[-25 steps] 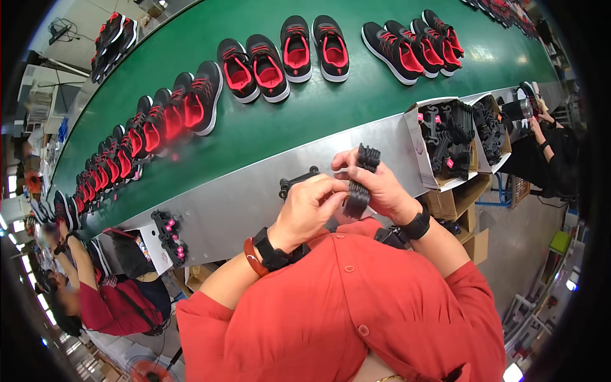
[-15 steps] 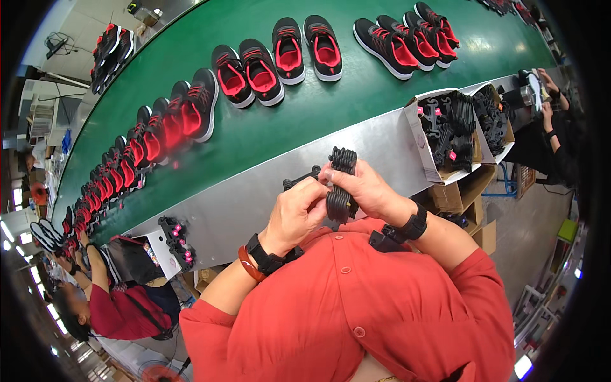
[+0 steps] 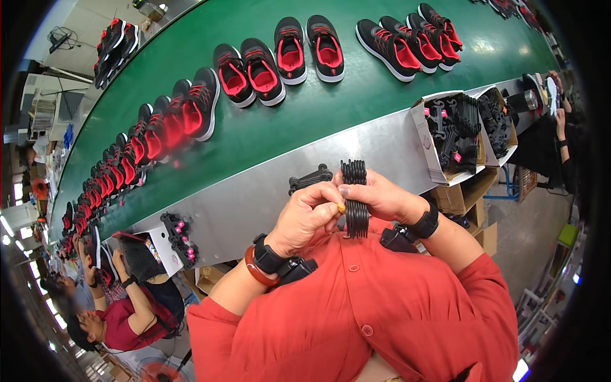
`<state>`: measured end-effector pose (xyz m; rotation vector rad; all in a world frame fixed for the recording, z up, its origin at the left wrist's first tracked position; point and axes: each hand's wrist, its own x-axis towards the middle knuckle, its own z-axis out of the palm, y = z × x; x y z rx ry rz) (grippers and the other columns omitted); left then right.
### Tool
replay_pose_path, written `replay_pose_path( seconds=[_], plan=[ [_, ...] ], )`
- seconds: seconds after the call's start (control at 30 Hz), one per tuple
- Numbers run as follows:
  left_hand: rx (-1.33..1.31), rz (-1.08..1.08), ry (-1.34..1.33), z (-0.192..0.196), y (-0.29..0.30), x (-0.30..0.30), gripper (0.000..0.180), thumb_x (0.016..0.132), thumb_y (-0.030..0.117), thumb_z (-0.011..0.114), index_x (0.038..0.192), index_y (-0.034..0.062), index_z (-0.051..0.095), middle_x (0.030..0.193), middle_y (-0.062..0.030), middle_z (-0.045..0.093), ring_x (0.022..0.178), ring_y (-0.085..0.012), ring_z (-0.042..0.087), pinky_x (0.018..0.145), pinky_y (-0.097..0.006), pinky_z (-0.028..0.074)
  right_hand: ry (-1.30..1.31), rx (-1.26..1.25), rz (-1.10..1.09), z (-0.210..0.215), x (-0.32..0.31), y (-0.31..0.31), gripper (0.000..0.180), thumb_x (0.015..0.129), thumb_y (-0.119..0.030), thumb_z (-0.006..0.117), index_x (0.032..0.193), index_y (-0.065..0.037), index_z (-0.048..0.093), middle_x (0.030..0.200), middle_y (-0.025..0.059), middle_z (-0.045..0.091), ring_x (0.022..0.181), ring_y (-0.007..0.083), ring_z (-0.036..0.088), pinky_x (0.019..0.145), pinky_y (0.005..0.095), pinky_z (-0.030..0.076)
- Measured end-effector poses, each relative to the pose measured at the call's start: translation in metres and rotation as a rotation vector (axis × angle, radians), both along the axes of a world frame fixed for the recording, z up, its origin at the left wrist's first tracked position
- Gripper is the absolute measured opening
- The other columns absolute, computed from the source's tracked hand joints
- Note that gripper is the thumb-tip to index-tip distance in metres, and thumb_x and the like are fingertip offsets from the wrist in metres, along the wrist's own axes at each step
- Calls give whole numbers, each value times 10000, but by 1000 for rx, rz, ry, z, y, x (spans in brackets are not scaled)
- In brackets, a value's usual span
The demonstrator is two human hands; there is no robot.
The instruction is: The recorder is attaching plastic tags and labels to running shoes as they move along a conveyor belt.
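Black plastic shoe hangers, a tight stack (image 3: 355,198), held upright between both hands close to the chest, above the near edge of the steel bench (image 3: 254,191). Right hand (image 3: 382,197) wraps the stack from the right, fingers curled round its middle, so the pieces stay aligned edge to edge. Left hand (image 3: 309,216) comes in from the left with thumb and forefinger pinched together at the stack's left face; a small yellowish spot shows at the pinch, too small to identify. Judgement: the pinch looks like peeling or counting one piece off the pack, the other hand acting as clamp.

A few loose hangers (image 3: 310,178) lie flat on the bench just beyond the hands, within short reach.

Two open cardboard boxes (image 3: 425,137) stand at the bench's right end, tilted toward the worker and full of the same black hangers; the tilt likely keeps the supply facing the hands.

Green conveyor belt (image 3: 356,95) runs beyond the bench, carrying black sneakers with red linings (image 3: 305,48) in pairs, openings up.

Both wrists carry black bands; a brown bangle (image 3: 254,274) sits on the left wrist. Another person in a red shirt (image 3: 130,318) sits at lower left beside a further hanger box (image 3: 162,245).
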<state>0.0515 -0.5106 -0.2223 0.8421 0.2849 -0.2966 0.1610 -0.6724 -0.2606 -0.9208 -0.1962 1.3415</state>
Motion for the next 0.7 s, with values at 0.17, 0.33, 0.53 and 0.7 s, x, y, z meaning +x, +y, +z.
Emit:
replay_pose_path(
  seconds=[0.17, 0.33, 0.53, 0.7],
  plan=[
    [-339, 1, 92, -5, -8, -4, 62, 908, 63, 526, 898, 53, 586, 779, -5, 540, 611, -67, 460, 588, -240, 441, 44, -3, -14, 5, 1, -5, 190, 940, -234, 631, 986, -57, 583, 886, -20, 587, 831, 68, 557, 762, 246, 476],
    [-396, -213, 176, -9, 3, 2, 113, 893, 150, 520, 835, 56, 542, 776, 1, 489, 623, -104, 431, 604, -273, 428, 102, 113, -62, -1, 7, -8, 158, 933, -209, 639, 936, -60, 584, 858, -9, 570, 807, 88, 542, 737, 249, 465],
    [-121, -304, 65, 0, 7, 7, 149, 915, 160, 543, 801, 74, 500, 788, -3, 488, 706, -113, 457, 656, -271, 432, -119, 41, 29, -6, 13, -11, 160, 932, -205, 641, 969, -59, 588, 876, -13, 585, 807, 76, 539, 739, 260, 469],
    [-19, -197, 144, 4, 3, 14, 199, 969, 214, 538, 816, 102, 478, 780, 17, 463, 699, -85, 434, 630, -252, 402, -532, -64, 94, 21, 19, -12, 162, 925, -186, 636, 989, -50, 576, 873, 1, 606, 814, 101, 560, 756, 285, 482]
  ],
)
